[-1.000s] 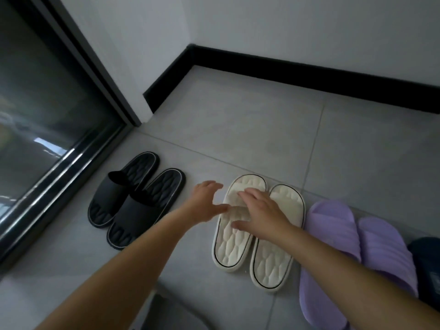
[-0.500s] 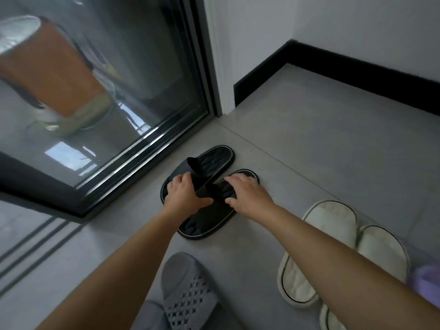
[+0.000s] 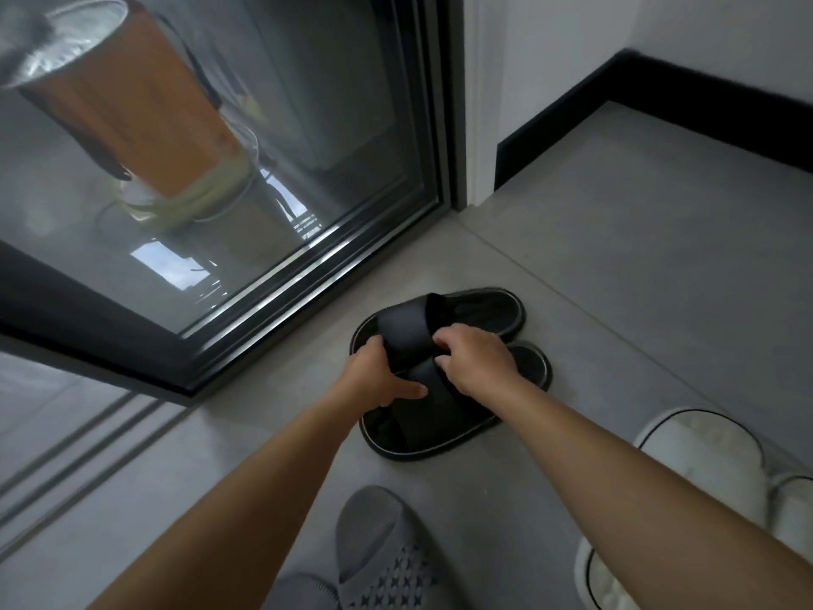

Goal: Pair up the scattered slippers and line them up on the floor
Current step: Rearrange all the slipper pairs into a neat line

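Grey floor tiles [image 3: 638,239] run from a glass sliding door [image 3: 264,169] on the left to a white wall with a black skirting board [image 3: 660,99] at the far right. Near the door's track lies a pair of black slippers [image 3: 444,372], side by side and touching, toes pointing toward the near left. Both bare hands are on this pair. The left hand [image 3: 378,376] sits at the left of the straps, its fingers curled over the edge of the farther slipper's strap and its thumb stretched across the nearer one, gripping the pair. The right hand [image 3: 477,358] comes in from the right, its fingers bent down onto the straps where the two slippers meet, holding them there. At the near right, partly behind the right forearm, stands a pair of cream slippers [image 3: 699,468] with dark piping, well apart from the black ones. At the near edge, between the forearms, a grey perforated slipper [image 3: 378,561] shows. Behind the glass, an orange bucket [image 3: 127,99] appears.
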The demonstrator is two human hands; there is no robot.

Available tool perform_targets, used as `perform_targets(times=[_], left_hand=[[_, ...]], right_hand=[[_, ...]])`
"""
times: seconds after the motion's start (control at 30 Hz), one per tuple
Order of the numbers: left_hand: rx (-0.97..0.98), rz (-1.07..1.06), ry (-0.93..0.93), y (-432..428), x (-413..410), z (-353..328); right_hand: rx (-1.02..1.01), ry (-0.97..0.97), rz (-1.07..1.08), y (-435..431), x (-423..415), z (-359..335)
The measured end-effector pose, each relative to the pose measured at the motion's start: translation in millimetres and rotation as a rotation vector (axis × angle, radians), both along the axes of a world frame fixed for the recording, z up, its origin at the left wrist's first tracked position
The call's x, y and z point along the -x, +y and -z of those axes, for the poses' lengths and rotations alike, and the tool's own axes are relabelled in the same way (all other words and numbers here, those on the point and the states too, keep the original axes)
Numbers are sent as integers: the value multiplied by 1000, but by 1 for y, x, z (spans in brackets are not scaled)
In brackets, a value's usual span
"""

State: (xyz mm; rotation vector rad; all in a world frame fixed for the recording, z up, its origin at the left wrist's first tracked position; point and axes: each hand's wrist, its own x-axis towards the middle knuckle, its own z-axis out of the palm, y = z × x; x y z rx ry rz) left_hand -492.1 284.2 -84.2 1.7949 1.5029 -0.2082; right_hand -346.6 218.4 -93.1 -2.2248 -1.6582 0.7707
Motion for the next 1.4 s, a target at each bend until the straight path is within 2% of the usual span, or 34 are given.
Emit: perform_targets(times=[0.1, 0.2, 0.3, 0.37, 0.47, 0.5, 0.6, 0.67, 0.73, 0.9, 1.13, 1.3, 1.4], left_hand=[[-55, 157, -3, 12, -10, -10], [-107, 200, -2, 15, -26, -19], [-166, 293, 106, 8, -36, -17], [-154, 289, 204, 2, -35, -12], [-109, 168, 295, -2, -25, -6], [-104, 119, 301, -2, -22, -5], [-137, 116, 258, -1, -16, -3], [-171, 170, 226, -1, -17, -3], [-201, 241, 193, -1, -21, -4], [-283, 384, 63, -7, -55, -8], [-306, 556, -84, -37, -118, 3], [-320, 638, -160, -55, -140, 7], [-334, 750, -119, -49, -138, 7]], right_hand=[[-107, 52, 209, -17, 0, 5], [-163, 151, 399, -32, 10, 7], [-143, 266, 407, -39, 16, 6], [-147, 164, 371, -45, 8, 5], [-319, -102, 298, -54, -21, 8], [-274, -144, 244, -54, -30, 8], [-21, -63, 145, -49, -40, 7], [-25, -45, 161, -46, -37, 7], [-16, -122, 162, -49, -36, 5], [140, -150, 179, -77, -44, -4], [178, -310, 203, -116, -68, -11], [147, -273, 286, -142, -93, -10], [71, -287, 274, -149, -95, -7]])
